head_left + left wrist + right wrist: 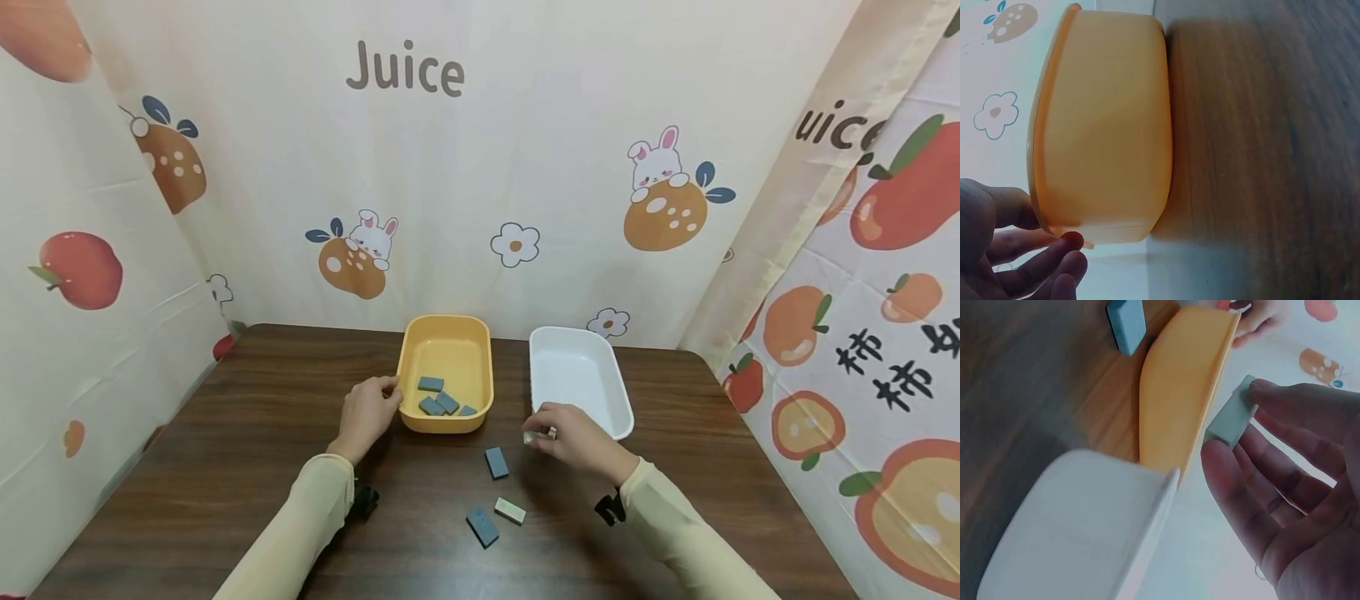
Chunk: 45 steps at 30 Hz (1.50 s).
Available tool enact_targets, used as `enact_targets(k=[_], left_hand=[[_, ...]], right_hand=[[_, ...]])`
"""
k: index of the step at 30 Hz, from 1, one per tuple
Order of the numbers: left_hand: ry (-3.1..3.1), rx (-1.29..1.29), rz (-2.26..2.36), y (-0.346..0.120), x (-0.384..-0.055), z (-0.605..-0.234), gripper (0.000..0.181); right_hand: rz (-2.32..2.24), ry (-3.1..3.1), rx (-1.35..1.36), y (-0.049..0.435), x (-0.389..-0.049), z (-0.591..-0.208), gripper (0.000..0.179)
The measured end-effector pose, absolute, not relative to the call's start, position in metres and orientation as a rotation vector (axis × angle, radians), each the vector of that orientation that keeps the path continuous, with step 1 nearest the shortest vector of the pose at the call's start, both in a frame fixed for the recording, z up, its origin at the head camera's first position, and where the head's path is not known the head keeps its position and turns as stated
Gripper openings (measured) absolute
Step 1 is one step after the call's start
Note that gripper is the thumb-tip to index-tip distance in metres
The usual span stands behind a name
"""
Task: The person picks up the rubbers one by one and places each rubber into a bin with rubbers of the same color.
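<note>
My left hand (367,414) grips the left rim of a yellow tray (480,367), its fingers curled at the edge in the left wrist view. Several blue-grey blocks (431,383) lie inside this tray, toward its near end. Between thumb and fingertip, my right hand (573,437) pinches a small pale green block (1233,412). That hand is above the near left corner of a white tray (581,375), partly covering it in the head view.
On the wooden table (420,517), a blue block (497,463) lies in front of the trays. Closer to me are another blue block (482,527) and a pale green block (510,511). A fruit-printed curtain (450,167) hangs behind the table.
</note>
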State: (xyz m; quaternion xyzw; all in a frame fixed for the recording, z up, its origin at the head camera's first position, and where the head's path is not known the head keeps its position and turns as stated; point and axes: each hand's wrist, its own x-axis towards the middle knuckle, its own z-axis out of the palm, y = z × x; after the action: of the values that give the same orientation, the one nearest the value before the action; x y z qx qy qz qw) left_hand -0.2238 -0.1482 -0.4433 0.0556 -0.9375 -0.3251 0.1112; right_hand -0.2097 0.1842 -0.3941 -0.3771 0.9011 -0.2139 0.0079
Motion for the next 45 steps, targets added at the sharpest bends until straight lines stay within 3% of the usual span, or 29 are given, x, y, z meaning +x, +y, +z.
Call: enact_targets(k=[22, 45], left_hand=[[-2.751, 0.243, -0.998, -0.15, -0.226, -0.439, 0.029], [-2.765, 0.258, -1.051, -0.15, -0.224, -0.446, 0.03]], right_hand=[[-0.664, 2.939, -1.009, 0.213, -0.254, -0.386, 0.014], [-0.641, 2.977, -0.662, 0.239, -0.28, -0.429, 0.013]])
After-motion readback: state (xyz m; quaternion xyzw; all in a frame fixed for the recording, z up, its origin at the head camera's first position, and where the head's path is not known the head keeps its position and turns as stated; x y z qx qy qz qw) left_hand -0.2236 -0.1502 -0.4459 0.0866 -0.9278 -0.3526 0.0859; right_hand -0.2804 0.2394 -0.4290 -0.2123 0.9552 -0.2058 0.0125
